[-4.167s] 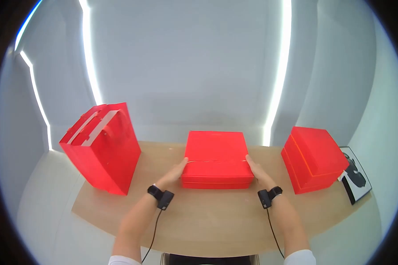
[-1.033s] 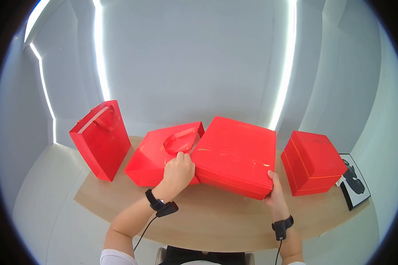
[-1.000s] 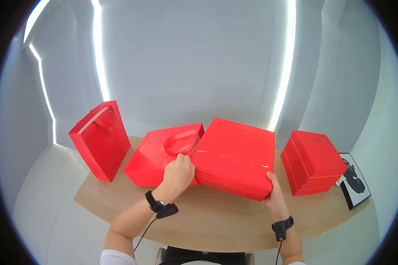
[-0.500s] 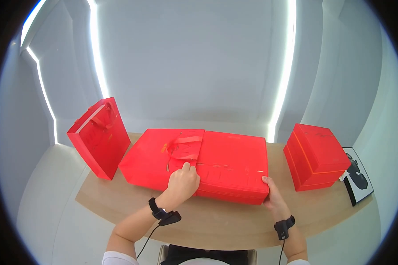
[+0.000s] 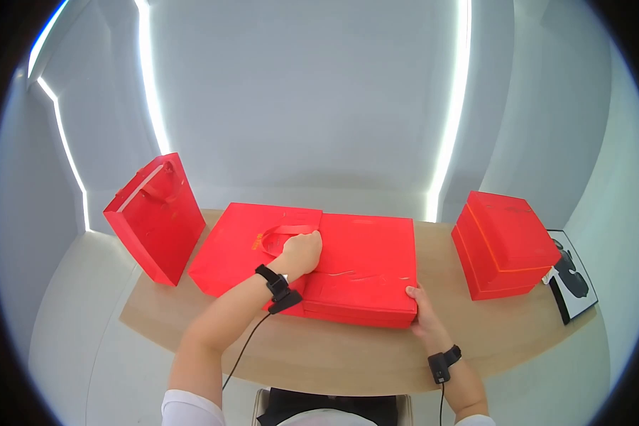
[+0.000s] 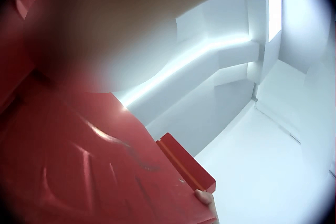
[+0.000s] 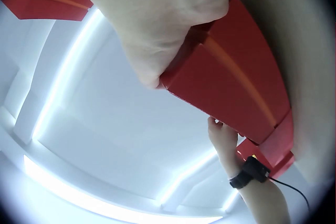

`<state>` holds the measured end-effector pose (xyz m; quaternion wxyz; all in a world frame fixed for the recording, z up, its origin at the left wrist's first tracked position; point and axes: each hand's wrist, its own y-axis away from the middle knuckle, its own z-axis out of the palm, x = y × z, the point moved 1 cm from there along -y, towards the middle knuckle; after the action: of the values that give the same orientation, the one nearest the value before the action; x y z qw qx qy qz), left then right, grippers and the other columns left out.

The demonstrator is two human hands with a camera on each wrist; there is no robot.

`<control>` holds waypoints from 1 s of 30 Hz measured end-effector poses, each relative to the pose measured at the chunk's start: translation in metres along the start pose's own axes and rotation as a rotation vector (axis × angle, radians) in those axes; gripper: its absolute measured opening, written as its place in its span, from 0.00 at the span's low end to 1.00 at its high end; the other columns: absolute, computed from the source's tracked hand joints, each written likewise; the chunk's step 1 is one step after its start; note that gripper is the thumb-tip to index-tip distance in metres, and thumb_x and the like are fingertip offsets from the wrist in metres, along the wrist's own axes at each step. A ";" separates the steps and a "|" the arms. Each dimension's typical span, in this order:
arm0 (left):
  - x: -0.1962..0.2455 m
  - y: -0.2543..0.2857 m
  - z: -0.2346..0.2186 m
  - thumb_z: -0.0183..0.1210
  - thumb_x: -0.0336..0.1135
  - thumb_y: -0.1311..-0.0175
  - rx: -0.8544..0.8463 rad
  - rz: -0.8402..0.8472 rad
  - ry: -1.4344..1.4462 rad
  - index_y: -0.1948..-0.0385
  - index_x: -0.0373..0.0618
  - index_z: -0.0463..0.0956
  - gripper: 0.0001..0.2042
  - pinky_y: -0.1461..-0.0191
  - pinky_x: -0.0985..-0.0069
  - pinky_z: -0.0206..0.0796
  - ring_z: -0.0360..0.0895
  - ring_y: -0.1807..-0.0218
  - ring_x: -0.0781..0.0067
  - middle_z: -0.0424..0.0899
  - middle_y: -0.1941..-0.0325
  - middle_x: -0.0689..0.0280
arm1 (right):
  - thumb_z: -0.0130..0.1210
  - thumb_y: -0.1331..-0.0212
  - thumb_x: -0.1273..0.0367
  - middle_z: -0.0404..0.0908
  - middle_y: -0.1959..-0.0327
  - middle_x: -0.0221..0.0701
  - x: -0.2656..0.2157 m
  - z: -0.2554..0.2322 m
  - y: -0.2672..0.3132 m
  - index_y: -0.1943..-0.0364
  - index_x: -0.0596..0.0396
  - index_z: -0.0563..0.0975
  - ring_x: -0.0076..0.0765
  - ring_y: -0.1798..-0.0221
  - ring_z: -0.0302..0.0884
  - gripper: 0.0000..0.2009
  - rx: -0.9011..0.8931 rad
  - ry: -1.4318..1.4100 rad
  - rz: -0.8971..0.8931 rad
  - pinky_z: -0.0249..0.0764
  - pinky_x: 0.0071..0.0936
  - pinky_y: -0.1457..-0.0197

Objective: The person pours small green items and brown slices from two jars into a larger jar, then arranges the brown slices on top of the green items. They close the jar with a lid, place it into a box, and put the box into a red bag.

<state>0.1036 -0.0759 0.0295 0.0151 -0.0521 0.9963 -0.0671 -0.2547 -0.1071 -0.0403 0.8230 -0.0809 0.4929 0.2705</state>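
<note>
In the head view a red gift bag (image 5: 227, 238) lies on its side on the table, its mouth facing right and its ribbon handle (image 5: 271, 245) on top. A flat red box (image 5: 366, 255) lies in line with it, its left end overlapped by the bag's mouth. My left hand (image 5: 302, 254) grips the bag at the mouth's edge, fingers curled; the fingertips are hidden. My right hand (image 5: 424, 312) holds the box's front right corner, thumb on top. In the right wrist view the box's side (image 7: 226, 82) shows an orange stripe, and my left hand (image 7: 223, 136) is beyond it.
A second red gift bag (image 5: 156, 220) stands upright at the table's left. A red cube-shaped box (image 5: 504, 248) stands at the right, beside a white-and-black flat box with a dark picture (image 5: 574, 277). The wooden table's (image 5: 348, 362) curved front edge is near the body.
The box, raised and tilted earlier, has come down level with the bag and moved slightly left. My left hand has moved farther back along the bag's mouth. Earliest, both hands held the box alone.
</note>
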 end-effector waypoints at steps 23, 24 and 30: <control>0.047 -0.038 -0.041 0.66 0.24 0.38 0.159 0.181 0.139 0.51 0.34 0.70 0.17 0.58 0.52 0.83 0.90 0.59 0.42 0.89 0.64 0.47 | 0.53 0.17 0.53 0.71 0.20 0.28 0.071 0.145 -0.100 0.15 0.42 0.57 0.32 0.23 0.74 0.33 -0.154 -0.061 0.195 0.76 0.42 0.24; 0.044 -0.040 -0.045 0.66 0.24 0.38 0.170 0.186 0.128 0.51 0.34 0.71 0.17 0.57 0.52 0.83 0.90 0.59 0.42 0.89 0.64 0.47 | 0.50 0.14 0.52 0.72 0.20 0.25 0.077 0.153 -0.106 0.16 0.42 0.59 0.30 0.25 0.76 0.30 -0.093 -0.063 0.232 0.78 0.41 0.25; 0.008 -0.041 -0.051 0.54 0.23 0.32 0.195 0.133 0.121 0.52 0.35 0.70 0.10 0.59 0.46 0.78 0.87 0.62 0.36 0.87 0.67 0.44 | 0.40 0.13 0.44 0.78 0.24 0.25 0.098 0.189 -0.139 0.21 0.42 0.66 0.29 0.28 0.80 0.29 -0.172 0.058 0.234 0.79 0.39 0.25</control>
<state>0.0982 -0.1101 0.0850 -0.0356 0.0200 0.9853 -0.1656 -0.0008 -0.1132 -0.0479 0.7614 -0.1009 0.4975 0.4032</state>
